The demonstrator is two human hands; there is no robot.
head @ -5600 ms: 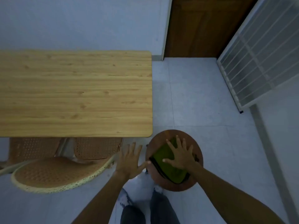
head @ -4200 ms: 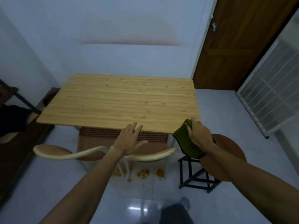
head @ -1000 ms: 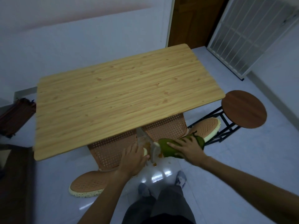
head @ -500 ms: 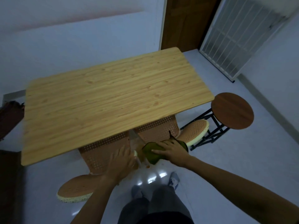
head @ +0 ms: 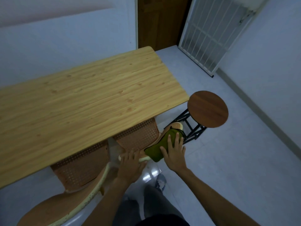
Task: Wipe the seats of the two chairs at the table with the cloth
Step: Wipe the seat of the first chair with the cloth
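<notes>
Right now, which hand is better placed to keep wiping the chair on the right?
The right hand. It lies flat on the green cloth over the right chair, while the left hand only steadies that chair's rim, with no cloth under it.

A: We see our right hand (head: 175, 152) pressed flat, fingers spread, on the green cloth (head: 162, 145); the cloth lies on the curved back of the right-hand chair (head: 138, 136), which is tucked under the wooden table (head: 81, 101).

B: And our left hand (head: 131, 166) rests palm-down on that same chair's pale rim, just beside the cloth; the left-hand chair (head: 79, 168) sits next to it, also pushed under the table.

A: We note a round wooden stool (head: 207, 109) on a black frame at the table's right end; beyond it, a brown door (head: 159, 22) and a white barred gate (head: 210, 33).
</notes>
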